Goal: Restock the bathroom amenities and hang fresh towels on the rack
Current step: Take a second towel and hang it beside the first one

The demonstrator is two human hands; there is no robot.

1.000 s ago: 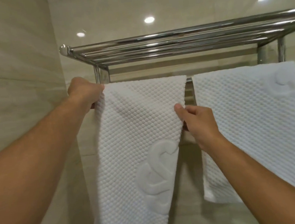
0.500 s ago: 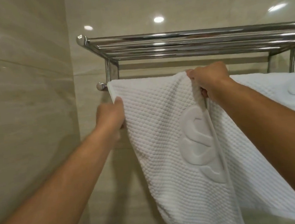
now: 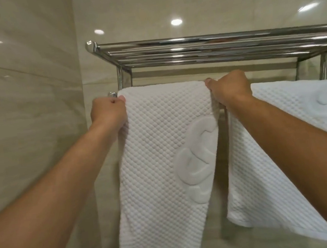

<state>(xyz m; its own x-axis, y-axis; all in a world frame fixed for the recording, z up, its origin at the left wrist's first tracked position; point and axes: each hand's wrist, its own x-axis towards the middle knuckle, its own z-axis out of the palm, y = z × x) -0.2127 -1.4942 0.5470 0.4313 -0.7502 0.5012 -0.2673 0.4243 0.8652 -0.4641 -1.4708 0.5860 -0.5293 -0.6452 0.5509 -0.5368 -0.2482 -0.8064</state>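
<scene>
Head view: a chrome rack (image 3: 210, 45) is fixed to a beige tiled wall (image 3: 23, 99), with a shelf of parallel tubes on top and a lower bar (image 3: 112, 94) beneath it. A white waffle towel (image 3: 157, 145) is draped over the left end of that bar and hangs well down in front, its raised emblem (image 3: 199, 160) facing out. The left hand (image 3: 108, 113) is curled on the towel's upper left corner, just beside the bar's end cap. The right hand (image 3: 229, 89) is curled on the upper right corner, thumb over the fold, so both hands hold the towel at the bar. A second towel (image 3: 299, 108) hangs over the same bar to the right, close to the first but apart from it, partly hidden behind the right forearm.

Judging by this, the hanging part is nearly done: both towels are on the bar, and the one in hand seems to need only squaring up, since its lower part slants towards the left. The top shelf shows nothing on it from this angle. No amenities are in view, so whether that restocking is done cannot be told.
</scene>
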